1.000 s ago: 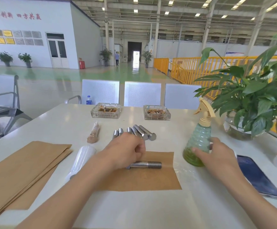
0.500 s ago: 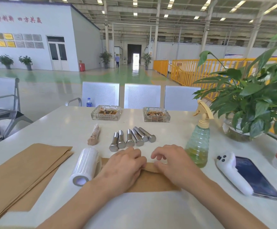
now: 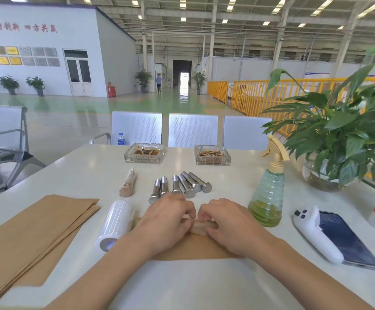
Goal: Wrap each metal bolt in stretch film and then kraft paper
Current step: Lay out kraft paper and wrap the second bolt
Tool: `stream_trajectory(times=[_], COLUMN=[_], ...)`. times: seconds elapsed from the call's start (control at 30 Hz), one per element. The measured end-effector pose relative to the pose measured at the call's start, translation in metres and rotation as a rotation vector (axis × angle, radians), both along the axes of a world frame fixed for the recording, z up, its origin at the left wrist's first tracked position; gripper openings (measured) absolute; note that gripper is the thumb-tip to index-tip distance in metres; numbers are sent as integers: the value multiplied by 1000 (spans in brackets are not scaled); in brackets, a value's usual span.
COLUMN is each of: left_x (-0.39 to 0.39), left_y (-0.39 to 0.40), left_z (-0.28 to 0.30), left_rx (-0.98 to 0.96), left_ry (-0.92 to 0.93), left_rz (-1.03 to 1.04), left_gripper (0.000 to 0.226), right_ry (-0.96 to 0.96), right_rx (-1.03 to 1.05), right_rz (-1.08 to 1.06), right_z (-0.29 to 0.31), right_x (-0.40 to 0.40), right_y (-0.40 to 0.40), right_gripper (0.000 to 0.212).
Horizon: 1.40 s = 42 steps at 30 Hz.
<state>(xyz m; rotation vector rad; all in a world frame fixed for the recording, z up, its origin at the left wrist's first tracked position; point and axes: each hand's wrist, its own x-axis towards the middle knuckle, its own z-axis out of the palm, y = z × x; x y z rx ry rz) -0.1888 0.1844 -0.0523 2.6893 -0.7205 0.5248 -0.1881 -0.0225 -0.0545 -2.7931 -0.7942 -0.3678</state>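
White surface (image 3: 215,287), near edge out of view. Left hand (image 3: 167,222) and right hand (image 3: 225,224) curl their fingers around a paper-rolled bolt (image 3: 201,227) on the kraft sheet (image 3: 195,249). Film roll (image 3: 115,224) lies left; bare bolts (image 3: 181,185) lie beyond.

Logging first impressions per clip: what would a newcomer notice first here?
Two hands, left and right, meet at table centre, rolling kraft paper into a tube. Just beyond lie bare bolts in a row. A film roll lies left of the hands, a green spray bottle right.
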Motion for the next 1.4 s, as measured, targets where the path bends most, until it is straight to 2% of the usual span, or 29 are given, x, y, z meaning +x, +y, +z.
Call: stream_trajectory(times=[0.1, 0.17, 0.53, 0.73, 0.87, 1.2, 1.4], left_x=[7, 9, 5, -3, -8, -10, -15], left_y=[1, 1, 0, 3, -3, -5, -10], left_z=[3, 4, -2, -6, -6, 4, 6], left_rx=[-25, -2, 176, 117, 146, 205, 254], left_ry=[118, 132, 25, 59, 37, 35, -28], left_rz=[35, 19, -56, -32, -9, -3, 8], left_gripper=[19, 14, 17, 24, 29, 20, 23], right_ry=[-12, -14, -11, -54, -78, -146, -119], right_rx=[-21, -26, -139, -124, -127, -208, -173], right_rz=[12, 9, -28, -15, -9, -11, -4], right_z=[0, -1, 6, 4, 3, 5, 9], right_x=[0, -1, 1, -1, -4, -10, -14], right_y=[0, -1, 0, -2, -2, 5, 7], right_gripper=[22, 24, 26, 24, 23, 22, 15])
